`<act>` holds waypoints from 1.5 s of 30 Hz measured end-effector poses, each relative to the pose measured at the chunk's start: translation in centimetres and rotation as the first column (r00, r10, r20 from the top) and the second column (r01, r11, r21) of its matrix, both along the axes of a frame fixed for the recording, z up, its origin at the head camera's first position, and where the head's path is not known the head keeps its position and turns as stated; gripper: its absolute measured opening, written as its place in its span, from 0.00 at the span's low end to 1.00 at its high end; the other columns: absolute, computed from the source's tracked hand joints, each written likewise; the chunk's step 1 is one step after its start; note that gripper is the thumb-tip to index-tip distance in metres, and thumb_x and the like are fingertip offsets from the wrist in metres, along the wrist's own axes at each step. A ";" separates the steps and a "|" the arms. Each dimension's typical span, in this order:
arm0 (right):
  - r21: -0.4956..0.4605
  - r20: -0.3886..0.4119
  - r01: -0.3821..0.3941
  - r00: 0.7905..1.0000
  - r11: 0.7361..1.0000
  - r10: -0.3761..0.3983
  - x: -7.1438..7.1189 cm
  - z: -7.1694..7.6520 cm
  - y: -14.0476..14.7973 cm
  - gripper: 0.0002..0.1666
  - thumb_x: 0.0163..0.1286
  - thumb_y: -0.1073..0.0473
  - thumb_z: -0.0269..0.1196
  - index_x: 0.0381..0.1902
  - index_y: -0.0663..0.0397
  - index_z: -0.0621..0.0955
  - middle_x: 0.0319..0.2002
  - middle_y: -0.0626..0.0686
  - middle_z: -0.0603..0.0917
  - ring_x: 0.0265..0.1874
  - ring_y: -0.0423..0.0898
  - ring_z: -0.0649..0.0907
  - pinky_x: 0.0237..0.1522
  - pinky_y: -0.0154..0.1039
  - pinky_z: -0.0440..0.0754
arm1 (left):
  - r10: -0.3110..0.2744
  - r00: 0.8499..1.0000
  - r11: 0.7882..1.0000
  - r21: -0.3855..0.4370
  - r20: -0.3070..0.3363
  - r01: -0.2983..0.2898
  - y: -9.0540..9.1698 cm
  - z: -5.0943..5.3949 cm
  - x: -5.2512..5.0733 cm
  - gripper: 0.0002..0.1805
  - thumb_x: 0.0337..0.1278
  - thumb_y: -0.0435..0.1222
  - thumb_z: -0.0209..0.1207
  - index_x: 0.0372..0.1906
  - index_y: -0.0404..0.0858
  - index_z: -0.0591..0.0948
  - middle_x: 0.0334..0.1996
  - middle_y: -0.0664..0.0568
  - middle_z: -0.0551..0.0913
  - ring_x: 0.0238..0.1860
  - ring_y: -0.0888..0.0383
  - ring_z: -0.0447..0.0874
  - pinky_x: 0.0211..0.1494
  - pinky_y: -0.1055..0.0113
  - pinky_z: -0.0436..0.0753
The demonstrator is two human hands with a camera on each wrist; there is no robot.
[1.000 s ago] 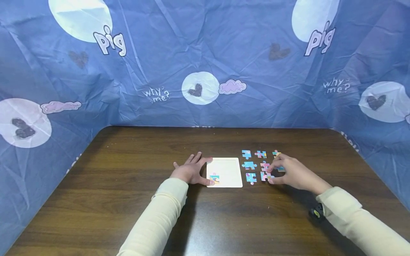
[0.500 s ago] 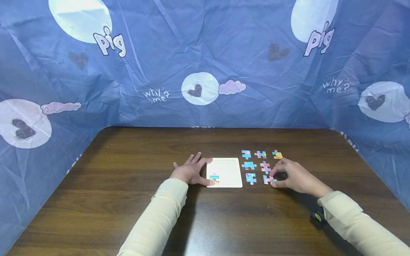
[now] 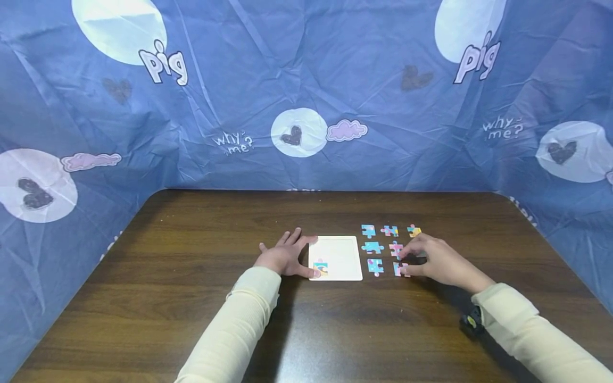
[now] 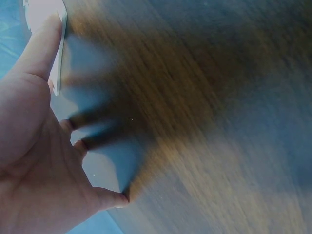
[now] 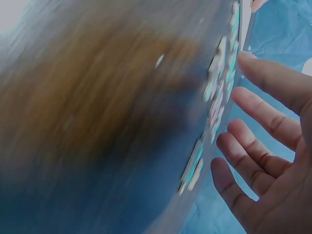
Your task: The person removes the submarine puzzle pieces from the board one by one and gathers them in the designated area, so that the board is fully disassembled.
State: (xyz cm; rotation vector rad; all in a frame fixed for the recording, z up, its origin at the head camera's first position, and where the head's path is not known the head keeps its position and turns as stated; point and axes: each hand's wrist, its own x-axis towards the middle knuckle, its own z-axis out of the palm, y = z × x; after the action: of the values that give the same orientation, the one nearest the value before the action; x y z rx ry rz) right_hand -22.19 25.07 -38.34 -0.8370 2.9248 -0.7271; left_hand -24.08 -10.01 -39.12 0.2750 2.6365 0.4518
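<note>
My left hand [image 3: 282, 256] rests at the left side of a white square puzzle tray [image 3: 342, 258], thumb on its near corner and index finger at the far corner. One jigsaw piece [image 3: 320, 267] lies in the tray's near left corner, by the thumb. My right hand [image 3: 438, 260] hovers over the right side of a group of loose jigsaw pieces. Nearest its thumb and index finger are a pink piece [image 3: 397, 269] and another pink piece [image 3: 395, 249]. In the right wrist view its fingers [image 5: 263, 114] are spread, apart from the pieces. Part of the group is hidden beneath this hand.
Blue pieces [image 3: 375, 267] stand in a column beside the tray, with a yellow-green piece [image 3: 414, 231] at the far right. All lie on a brown wooden table [image 3: 191, 298]. A blue printed cloth [image 3: 407, 154] hangs behind and at both sides.
The near pink piece has shifted slightly right and nearer under my right fingers. Since then, the right hand has moved a little left and away, its fingers parting. My left hand keeps still.
</note>
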 end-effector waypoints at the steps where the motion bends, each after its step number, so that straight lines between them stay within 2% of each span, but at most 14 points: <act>1: -0.009 0.003 -0.012 1.000 1.000 0.012 0.0 0.0 -0.3 0.14 0.59 0.54 0.76 0.42 0.52 0.89 0.44 0.51 0.83 0.44 0.53 0.82 0.46 0.51 0.79 | 0.001 1.000 1.000 0.000 0.003 -0.001 -0.1 -0.3 -0.2 0.50 0.56 0.57 0.69 0.80 0.62 0.56 0.83 0.51 0.40 0.82 0.50 0.34 0.70 0.23 0.37; 5: -0.040 0.032 -0.055 0.998 0.998 0.056 -0.2 0.1 -1.7 0.14 0.61 0.54 0.75 0.43 0.53 0.89 0.44 0.50 0.83 0.42 0.50 0.82 0.44 0.48 0.79 | 0.006 1.000 1.000 0.008 0.004 -0.006 -0.1 -0.6 -0.3 0.50 0.55 0.57 0.70 0.80 0.63 0.56 0.83 0.52 0.39 0.82 0.50 0.33 0.70 0.23 0.37; 9: -0.057 0.055 -0.084 0.995 0.995 0.087 -0.4 0.0 -3.4 0.13 0.63 0.54 0.74 0.44 0.52 0.89 0.44 0.49 0.84 0.47 0.53 0.83 0.48 0.51 0.80 | 0.008 1.000 1.000 0.014 0.001 -0.008 -0.1 -0.5 -0.2 0.50 0.55 0.57 0.70 0.80 0.63 0.56 0.83 0.52 0.39 0.82 0.50 0.33 0.70 0.23 0.36; 12: -0.054 0.042 -0.114 0.992 0.992 0.117 -0.7 0.0 -4.7 0.13 0.63 0.56 0.74 0.44 0.52 0.89 0.43 0.47 0.86 0.47 0.52 0.83 0.49 0.50 0.81 | 0.006 1.000 1.000 0.009 -0.003 -0.006 0.0 -0.5 -0.1 0.50 0.56 0.57 0.70 0.80 0.63 0.57 0.83 0.52 0.39 0.82 0.49 0.33 0.70 0.23 0.37; 15: -0.050 0.031 -0.141 0.989 0.989 0.143 -0.9 0.0 -6.0 0.13 0.63 0.56 0.74 0.44 0.54 0.88 0.42 0.48 0.86 0.43 0.49 0.84 0.46 0.48 0.81 | 0.006 1.000 1.000 0.002 -0.004 -0.006 0.0 -0.6 -0.1 0.49 0.56 0.56 0.70 0.80 0.62 0.57 0.83 0.52 0.39 0.82 0.49 0.34 0.70 0.24 0.37; 19: -0.053 0.044 -0.157 0.986 0.986 0.160 -1.1 0.2 -7.8 0.14 0.63 0.56 0.74 0.44 0.56 0.88 0.43 0.49 0.86 0.42 0.48 0.85 0.46 0.46 0.81 | 0.012 1.000 1.000 -0.006 -0.007 -0.012 0.1 -0.6 0.0 0.49 0.56 0.57 0.70 0.80 0.62 0.57 0.83 0.52 0.40 0.82 0.50 0.35 0.70 0.24 0.38; 23: -0.047 0.049 -0.175 0.983 0.983 0.177 -1.1 0.2 -9.6 0.14 0.62 0.56 0.75 0.43 0.55 0.88 0.39 0.49 0.84 0.39 0.48 0.83 0.42 0.42 0.80 | 0.021 1.000 1.000 -0.011 -0.012 -0.021 0.1 -0.5 0.1 0.50 0.55 0.58 0.70 0.80 0.63 0.57 0.83 0.52 0.40 0.82 0.50 0.35 0.70 0.24 0.38; 28: -0.032 0.058 -0.177 0.982 0.984 0.179 -1.1 0.3 -11.4 0.16 0.60 0.55 0.76 0.44 0.55 0.88 0.36 0.50 0.82 0.36 0.47 0.80 0.39 0.39 0.77 | 0.017 1.000 1.000 -0.011 -0.022 -0.017 0.0 -0.7 -0.1 0.50 0.54 0.58 0.70 0.80 0.62 0.57 0.83 0.51 0.41 0.82 0.48 0.35 0.70 0.23 0.39; 34: -0.050 0.081 -0.168 0.982 0.984 0.172 -1.1 -0.1 -12.8 0.18 0.61 0.55 0.76 0.47 0.57 0.88 0.40 0.51 0.83 0.39 0.47 0.81 0.42 0.42 0.79 | 0.005 1.000 1.000 -0.030 -0.018 -0.006 0.3 0.3 0.5 0.49 0.56 0.58 0.69 0.80 0.60 0.57 0.83 0.50 0.42 0.82 0.49 0.37 0.70 0.24 0.41; 36: -0.046 0.081 -0.171 0.981 0.984 0.174 -1.1 -0.1 -13.3 0.18 0.61 0.55 0.76 0.47 0.58 0.89 0.41 0.51 0.84 0.40 0.48 0.81 0.44 0.43 0.80 | 0.005 1.000 1.000 -0.026 -0.020 -0.006 0.3 0.3 0.4 0.49 0.56 0.58 0.69 0.79 0.60 0.58 0.83 0.49 0.42 0.82 0.48 0.38 0.70 0.23 0.41; 41: 0.041 0.074 -0.130 0.989 0.991 0.126 -0.7 -0.2 -14.5 0.18 0.60 0.53 0.77 0.45 0.56 0.90 0.41 0.50 0.85 0.40 0.46 0.80 0.43 0.42 0.79 | 0.005 1.000 1.000 -0.026 -0.021 -0.006 0.1 -0.3 0.0 0.49 0.56 0.57 0.69 0.79 0.61 0.58 0.83 0.50 0.41 0.82 0.48 0.37 0.70 0.23 0.40; 45: 0.098 0.045 -0.086 0.996 0.992 0.082 -0.5 -0.4 -15.1 0.18 0.58 0.52 0.78 0.44 0.53 0.91 0.41 0.49 0.84 0.37 0.43 0.80 0.39 0.40 0.79 | 0.003 1.000 0.999 -0.046 -0.014 -0.003 0.2 -0.2 -0.1 0.49 0.57 0.57 0.69 0.80 0.62 0.57 0.83 0.50 0.41 0.82 0.49 0.37 0.70 0.23 0.41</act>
State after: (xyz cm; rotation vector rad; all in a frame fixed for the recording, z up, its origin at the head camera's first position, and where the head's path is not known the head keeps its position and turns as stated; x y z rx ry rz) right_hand -22.65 9.95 -38.72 -0.9175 2.8434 -0.5806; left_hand -24.20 -9.83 -39.27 0.2606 2.6575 0.3916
